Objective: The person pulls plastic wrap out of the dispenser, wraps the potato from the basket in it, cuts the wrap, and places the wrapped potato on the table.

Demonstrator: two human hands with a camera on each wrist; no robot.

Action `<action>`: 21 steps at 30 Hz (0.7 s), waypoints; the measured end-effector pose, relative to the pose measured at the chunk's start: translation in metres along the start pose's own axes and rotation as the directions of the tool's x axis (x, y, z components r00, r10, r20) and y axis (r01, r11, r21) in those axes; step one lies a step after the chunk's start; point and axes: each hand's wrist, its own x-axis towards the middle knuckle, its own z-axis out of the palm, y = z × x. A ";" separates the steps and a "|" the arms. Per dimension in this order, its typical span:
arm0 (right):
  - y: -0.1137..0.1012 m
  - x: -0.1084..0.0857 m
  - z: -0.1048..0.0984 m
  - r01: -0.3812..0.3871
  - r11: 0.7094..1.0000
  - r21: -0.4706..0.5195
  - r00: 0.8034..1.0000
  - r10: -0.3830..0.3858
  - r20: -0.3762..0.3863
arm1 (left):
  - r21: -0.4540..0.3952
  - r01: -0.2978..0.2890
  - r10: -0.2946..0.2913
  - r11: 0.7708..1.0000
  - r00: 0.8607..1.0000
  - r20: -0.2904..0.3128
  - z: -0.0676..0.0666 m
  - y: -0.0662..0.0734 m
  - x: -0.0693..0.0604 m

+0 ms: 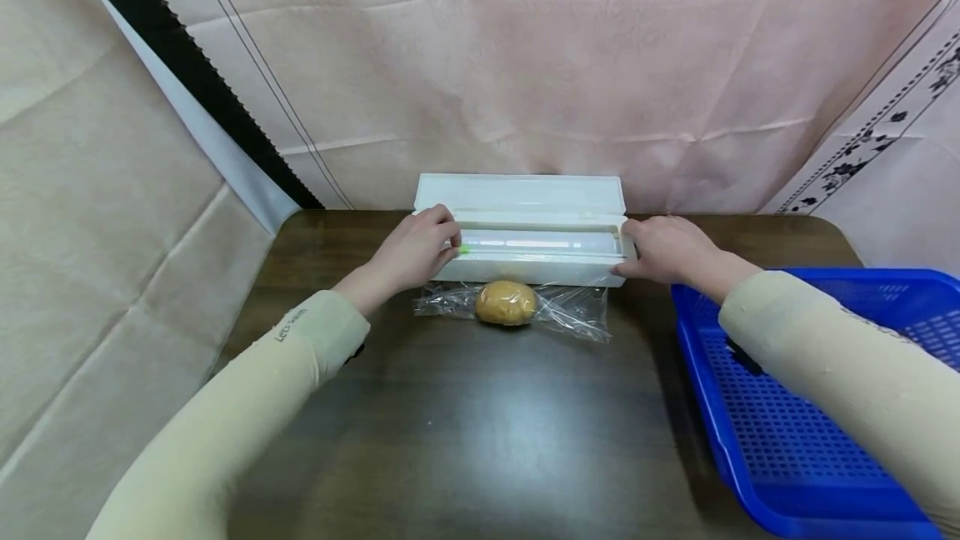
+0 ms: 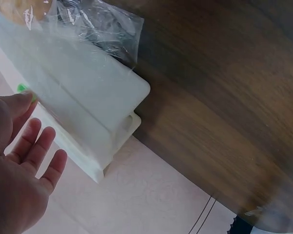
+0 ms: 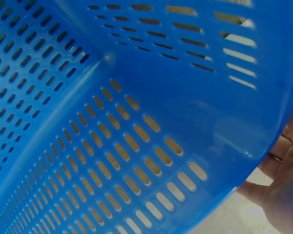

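A white cling film box (image 1: 525, 273) lies near the table's back edge, lid raised, with a film roll (image 1: 536, 242) inside. In front of it a round yellowish-brown item (image 1: 506, 303) lies with clear film (image 1: 573, 311) around it, spreading to both sides. My left hand (image 1: 420, 247) pinches a small green piece (image 2: 22, 88) between thumb and index finger at the box's front left; in the left wrist view the other fingers of this hand (image 2: 27, 170) are spread. My right hand (image 1: 671, 250) grips the box's right end. In the right wrist view the basket partly hides this hand (image 3: 283, 180).
A blue perforated basket (image 1: 817, 515) stands at the table's right, under my right forearm; its wall (image 3: 185, 117) fills most of the right wrist view. Behind the brown table (image 1: 465, 440) hangs a pinkish patterned cloth (image 1: 525, 73), with another cloth at the left.
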 end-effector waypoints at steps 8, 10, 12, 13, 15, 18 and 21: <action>0.000 0.000 0.001 -0.001 1.000 0.018 1.000 0.001 -0.003 | 0.016 0.017 -0.017 1.000 0.999 0.030 -0.002 -0.008 -0.004; -0.001 0.000 0.001 0.000 1.000 0.018 1.000 0.000 -0.004 | 0.019 0.022 -0.023 1.000 0.999 0.033 -0.003 -0.009 -0.007; -0.002 0.000 0.001 0.001 1.000 0.015 1.000 -0.001 -0.004 | 0.023 0.020 -0.021 1.000 0.999 0.031 -0.004 -0.011 -0.009; -0.002 0.000 0.001 0.001 1.000 0.013 1.000 -0.001 -0.005 | 0.027 0.018 -0.019 0.999 0.999 0.028 -0.005 -0.012 -0.011; -0.001 0.000 0.001 -0.001 1.000 0.010 1.000 0.001 -0.004 | 0.031 0.018 -0.019 0.999 1.000 0.023 -0.007 -0.014 -0.014; 0.000 -0.001 0.000 -0.006 1.000 0.005 1.000 0.006 0.000 | 0.040 0.025 -0.026 0.999 1.000 0.012 -0.009 -0.019 -0.020; -0.001 0.000 -0.001 -0.007 1.000 0.006 1.000 0.007 0.003 | 0.046 0.057 -0.057 0.997 0.998 0.002 -0.012 -0.027 -0.029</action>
